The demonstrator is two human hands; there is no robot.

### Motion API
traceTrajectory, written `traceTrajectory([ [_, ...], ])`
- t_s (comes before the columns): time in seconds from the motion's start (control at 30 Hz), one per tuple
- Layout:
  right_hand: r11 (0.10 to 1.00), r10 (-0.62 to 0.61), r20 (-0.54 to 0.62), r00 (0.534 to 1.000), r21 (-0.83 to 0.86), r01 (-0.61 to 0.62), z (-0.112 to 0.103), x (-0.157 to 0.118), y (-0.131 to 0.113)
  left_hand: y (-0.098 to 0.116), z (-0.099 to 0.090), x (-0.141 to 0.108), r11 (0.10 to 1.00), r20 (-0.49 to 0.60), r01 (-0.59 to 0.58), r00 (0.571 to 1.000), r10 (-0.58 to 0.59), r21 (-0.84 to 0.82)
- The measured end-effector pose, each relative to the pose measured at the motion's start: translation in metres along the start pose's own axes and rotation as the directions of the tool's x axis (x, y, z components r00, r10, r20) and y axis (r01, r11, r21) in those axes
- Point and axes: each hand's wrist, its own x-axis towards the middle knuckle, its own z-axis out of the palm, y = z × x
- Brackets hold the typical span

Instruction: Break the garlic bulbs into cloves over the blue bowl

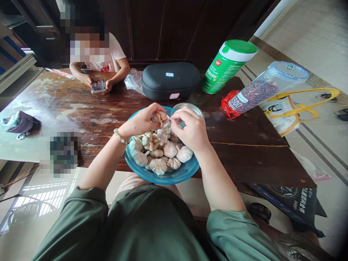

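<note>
- Left hand holds a garlic bulb tight above the bowl.
- Right hand pinches its papery skin, fingers together, touching the left hand's bulb.
- More garlic fills the blue bowl.
- A steel dish sits just behind.

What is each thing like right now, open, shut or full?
Left hand: holding a garlic bulb.
Right hand: fingers pinched at the bulb.
Blue bowl: full of garlic bulbs, loose skins.
Green-lidded canister: upright, lid on.
Clear plastic jar: lying down, lid on.
Black zip case: closed.
Phone: screen lit, in another person's hands.
</note>
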Motion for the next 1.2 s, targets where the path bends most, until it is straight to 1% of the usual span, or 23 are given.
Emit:
traceTrajectory([
  [0.1,0.999,-0.047,-0.027,0.999,0.012,0.047,0.0,0.0003,-0.0007,-0.0014,-0.0002,0.0003,1.0,-0.01,0.001,1.0,-0.001,-0.003],
  [0.2,0.996,-0.083,-0.079,0.993,0.031,0.086,-0.0003,0.0003,-0.0019,-0.0043,-0.0009,0.0007,1.0,-0.069,0.021,0.997,-0.02,0.01],
  [0.3,0.997,-0.056,-0.102,0.993,0.051,0.061,-0.0006,0.0,-0.0025,-0.006,-0.0015,0.0006,1.0,-0.104,0.018,0.994,-0.016,0.013],
  [0.47,0.998,0.037,-0.047,0.998,0.06,-0.035,0.0003,-0.0007,-0.001,-0.0051,-0.0016,-0.0001,0.999,-0.097,0.024,0.995,-0.021,0.034],
  [0.57,0.997,0.063,-0.032,0.998,0.041,-0.062,0.0014,-0.0009,0.0005,-0.005,-0.0017,-0.0001,0.999,-0.1,0.025,0.995,-0.02,0.046],
  [0.73,0.997,0.083,0.032,0.996,0.006,-0.083,0.0037,-0.0022,0.0044,-0.0057,-0.0016,0.0001,0.995,-0.094,0.041,0.995,-0.033,0.09],
  [0.9,0.996,0.084,0.038,0.996,0.005,-0.084,0.0034,-0.0024,0.0046,-0.0044,0.0,-0.0002,0.989,-0.067,0.071,0.996,-0.063,0.129],
  [1.07,0.998,0.059,0.02,0.998,0.021,-0.06,0.0025,-0.0013,0.0027,-0.003,0.0008,-0.0008,0.995,-0.04,0.053,0.998,-0.049,0.086],
  [1.2,0.998,0.065,0.03,0.997,0.014,-0.065,0.0031,-0.0017,0.0031,-0.0022,0.0009,-0.0009,0.996,-0.043,0.063,0.997,-0.06,0.06],
])
